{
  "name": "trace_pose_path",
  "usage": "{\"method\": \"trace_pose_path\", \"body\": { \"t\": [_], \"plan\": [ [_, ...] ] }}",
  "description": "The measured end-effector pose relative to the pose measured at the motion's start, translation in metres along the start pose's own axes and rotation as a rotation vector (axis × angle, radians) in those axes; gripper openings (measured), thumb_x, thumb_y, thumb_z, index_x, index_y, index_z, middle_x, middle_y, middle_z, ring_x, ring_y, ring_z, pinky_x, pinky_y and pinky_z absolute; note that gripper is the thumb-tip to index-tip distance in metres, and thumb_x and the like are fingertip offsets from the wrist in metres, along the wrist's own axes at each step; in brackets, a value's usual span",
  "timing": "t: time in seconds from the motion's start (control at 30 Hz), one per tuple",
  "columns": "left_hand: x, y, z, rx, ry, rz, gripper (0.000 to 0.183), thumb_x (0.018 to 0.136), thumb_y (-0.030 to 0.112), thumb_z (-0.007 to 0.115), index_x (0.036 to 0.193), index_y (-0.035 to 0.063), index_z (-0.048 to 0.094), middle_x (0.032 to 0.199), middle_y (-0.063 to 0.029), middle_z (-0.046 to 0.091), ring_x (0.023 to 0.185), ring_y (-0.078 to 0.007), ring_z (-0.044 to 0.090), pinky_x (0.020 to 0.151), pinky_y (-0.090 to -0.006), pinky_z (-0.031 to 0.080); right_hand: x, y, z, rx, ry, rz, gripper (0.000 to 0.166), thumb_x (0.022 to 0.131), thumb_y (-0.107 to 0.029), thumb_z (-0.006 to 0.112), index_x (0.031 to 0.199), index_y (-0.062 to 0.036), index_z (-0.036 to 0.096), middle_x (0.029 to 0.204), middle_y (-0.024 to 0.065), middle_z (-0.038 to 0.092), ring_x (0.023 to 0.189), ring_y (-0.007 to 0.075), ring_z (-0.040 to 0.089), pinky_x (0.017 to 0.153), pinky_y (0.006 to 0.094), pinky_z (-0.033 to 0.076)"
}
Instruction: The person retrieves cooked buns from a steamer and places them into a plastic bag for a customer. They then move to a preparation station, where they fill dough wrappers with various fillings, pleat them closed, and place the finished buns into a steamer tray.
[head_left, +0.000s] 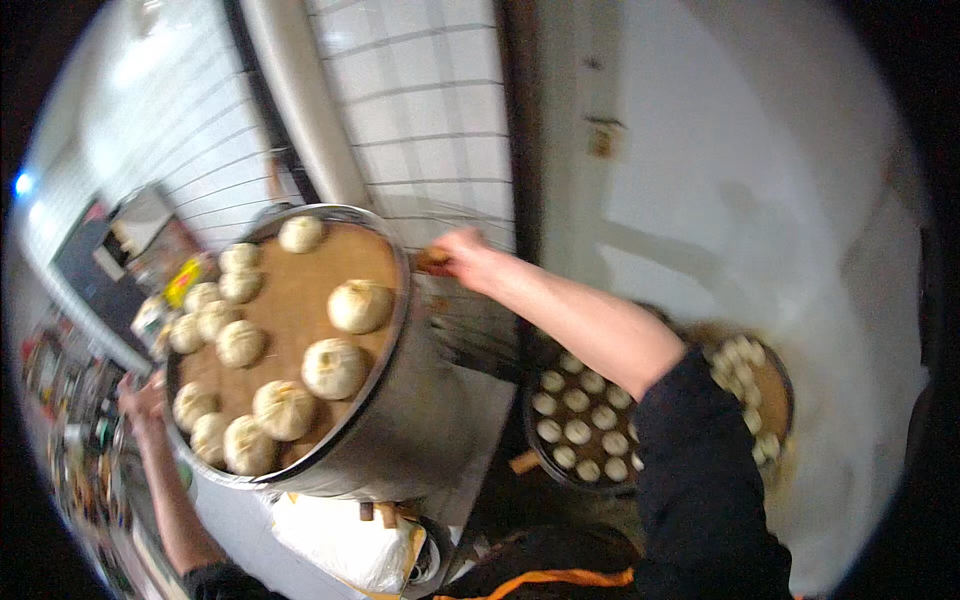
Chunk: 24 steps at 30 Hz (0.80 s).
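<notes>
A round metal steamer (420, 420) stands before me, its brown liner (292, 292) carrying several pleated buns (335, 368) of pale dough. The buns sit mostly along the left and lower sides. My right hand (459, 259) is closed around a brown handle (433, 259) on the steamer's right side. At the opposite side my left hand (142, 401) is against the rim, its fingers curled; blur and the rim hide what exactly they grip there.
Low on the right are two more round trays of buns, one dark-rimmed (581, 431) and one partly behind my right sleeve (772, 382). A white plastic bag (345, 544) lies below the steamer. A tiled wall (427, 112) rises behind it. Blurred clutter (82, 420) fills the far left.
</notes>
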<state>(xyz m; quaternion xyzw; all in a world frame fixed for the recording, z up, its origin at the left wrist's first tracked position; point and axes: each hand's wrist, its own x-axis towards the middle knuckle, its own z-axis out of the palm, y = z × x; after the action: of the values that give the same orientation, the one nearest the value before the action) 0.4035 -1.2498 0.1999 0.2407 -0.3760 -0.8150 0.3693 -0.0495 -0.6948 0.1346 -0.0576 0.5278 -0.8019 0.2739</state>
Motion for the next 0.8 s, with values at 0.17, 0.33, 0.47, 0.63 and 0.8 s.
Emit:
{"method": "trace_pose_path", "body": {
  "t": [0.17,0.33,0.47,0.63,0.8],
  "plan": [
    [-0.039,-0.079,0.019,0.148,-0.041,0.043,0.065,0.088,0.048,0.055,0.126,-0.0045,0.052,0.113,-0.0193,0.063,0.092,-0.0304,0.063,0.078,-0.0373,0.055,-0.082,-0.028,-0.04,0.01,0.061,-0.069,0.017,0.096,-0.007,0.049,0.095,0.0066,0.06,0.095,0.0176,0.065,0.083,0.0287,0.067,0.075,0.0409,0.062],
    [-0.177,-0.231,0.073,0.172,-0.098,-0.127,0.062,0.087,0.046,0.056,0.122,-0.0045,0.054,0.114,-0.0198,0.063,0.096,-0.0315,0.062,0.083,-0.0398,0.053,-0.207,-0.054,-0.129,-0.042,0.003,-0.169,0.016,0.098,-0.008,0.051,0.1,0.005,0.061,0.097,0.0159,0.068,0.088,0.0259,0.067,0.074,0.0376,0.062],
    [-0.262,-0.327,0.13,0.206,-0.142,-0.253,0.059,0.086,0.044,0.056,0.119,-0.0044,0.055,0.115,-0.0202,0.063,0.099,-0.0324,0.061,0.087,-0.0418,0.051,-0.281,-0.064,-0.229,0.034,0.149,-0.196,0.015,0.097,-0.007,0.053,0.097,0.0056,0.062,0.096,0.0155,0.066,0.084,0.0262,0.067,0.071,0.0385,0.062],
    [-0.337,-0.395,0.193,0.213,-0.193,-0.327,0.056,0.084,0.042,0.057,0.116,-0.0043,0.057,0.116,-0.0207,0.062,0.103,-0.0335,0.06,0.092,-0.0442,0.049,-0.341,-0.078,-0.353,0.053,0.201,-0.188,0.013,0.096,-0.006,0.056,0.099,0.0055,0.061,0.093,0.0149,0.063,0.083,0.0264,0.067,0.07,0.0381,0.062],
    [-0.391,-0.423,0.244,0.229,-0.211,-0.358,0.053,0.083,0.04,0.057,0.112,-0.0043,0.059,0.117,-0.0212,0.062,0.107,-0.0347,0.058,0.096,-0.0467,0.047,-0.372,-0.074,-0.465,-0.016,0.356,-0.099,0.017,0.097,-0.012,0.058,0.108,0.0017,0.061,0.102,0.0116,0.063,0.094,0.0223,0.065,0.072,0.0371,0.062]
  ]
}}
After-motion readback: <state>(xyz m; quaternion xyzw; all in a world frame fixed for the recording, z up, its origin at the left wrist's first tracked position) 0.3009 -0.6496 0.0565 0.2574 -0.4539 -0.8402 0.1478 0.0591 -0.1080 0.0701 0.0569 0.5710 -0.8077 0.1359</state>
